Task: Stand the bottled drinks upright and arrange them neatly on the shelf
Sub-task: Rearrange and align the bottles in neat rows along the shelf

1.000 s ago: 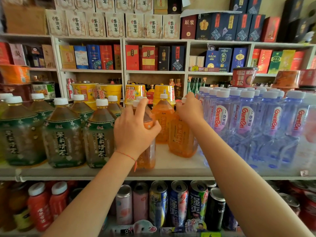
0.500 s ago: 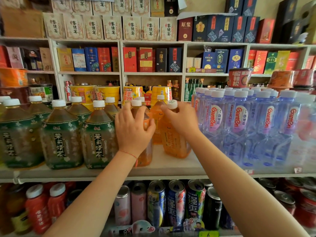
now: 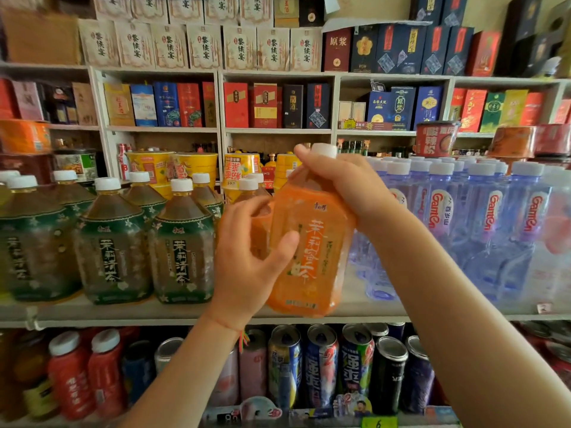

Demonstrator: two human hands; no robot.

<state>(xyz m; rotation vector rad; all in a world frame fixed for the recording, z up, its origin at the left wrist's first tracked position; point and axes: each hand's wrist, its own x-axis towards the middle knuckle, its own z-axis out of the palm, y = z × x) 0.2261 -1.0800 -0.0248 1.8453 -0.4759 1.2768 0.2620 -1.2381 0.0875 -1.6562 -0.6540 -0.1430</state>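
Right hand (image 3: 343, 186) wrapped round neck and shoulder of orange tea bottle (image 3: 309, 242), fingers curled just under white cap (image 3: 323, 149). Bottle lifted off shelf (image 3: 123, 315), roughly upright, tilted slightly, base hanging over front edge of the shelf board. Label facing camera.

Left hand (image 3: 247, 257) against bottle's lower left side, thumb (image 3: 285, 245) pressed on the label face, other fingers loosely curled behind the left edge; whether those reach round the back, cannot tell.

Second orange bottle (image 3: 253, 199) standing on shelf directly behind left hand, white cap visible, body mostly hidden.

Left of the gap: green tea bottles (image 3: 182, 248) upright in rows, white caps, labels forward. Right of the gap: water bottles (image 3: 491, 227) upright, packed tight, red logo labels. Held bottle sits in front of the space between these two groups.

Lower shelf: drink cans (image 3: 321, 366) lying with tops toward camera, red bottles (image 3: 71, 375) at left. Behind main shelf: yellow cups (image 3: 197, 165). Back wall: boxed goods (image 3: 265, 105) in white cubbies, more boxes stacked on top.
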